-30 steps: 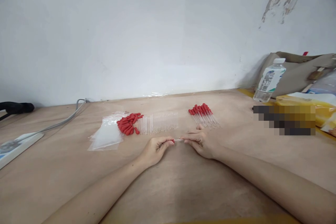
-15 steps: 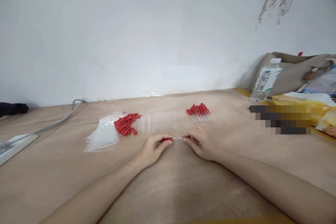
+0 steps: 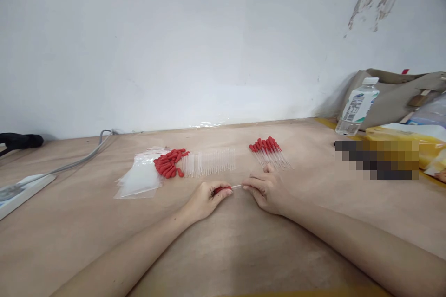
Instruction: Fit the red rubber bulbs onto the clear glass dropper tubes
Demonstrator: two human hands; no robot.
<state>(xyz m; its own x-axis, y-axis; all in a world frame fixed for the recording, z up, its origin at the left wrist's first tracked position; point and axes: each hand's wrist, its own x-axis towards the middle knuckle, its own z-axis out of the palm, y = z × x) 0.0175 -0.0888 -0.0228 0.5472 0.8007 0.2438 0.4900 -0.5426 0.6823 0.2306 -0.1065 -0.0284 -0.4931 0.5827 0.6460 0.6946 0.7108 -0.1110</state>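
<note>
Between thumb and fingers, my left hand point(image 3: 209, 198) pinches a red rubber dropper bulb point(image 3: 223, 189). A thin clear dropper tube point(image 3: 236, 187) runs from the bulb's mouth to my right hand point(image 3: 264, 190), whose closed fingers grip its other end. How deep the tube sits in the bulb I cannot tell. Beyond my left hand lies a heap of loose red bulbs point(image 3: 169, 163), beside a row of clear tubes point(image 3: 209, 162). Past my right hand lie several droppers with red bulbs fitted on their tubes point(image 3: 270, 151).
Clear plastic bags point(image 3: 141, 178) lie left of the bulb heap. Farther left are a grey cable point(image 3: 81, 160) and a white power strip point(image 3: 28, 190). At the right stand a water bottle point(image 3: 357, 106) and a grey bag point(image 3: 393, 102), near a yellow package point(image 3: 393, 134). A wall point(image 3: 174, 46) closes the back.
Both hands keep hold of the bulb and tube. The visible stretch of tube between them is shorter, with my hands closer together. The whole view has shifted slightly.
</note>
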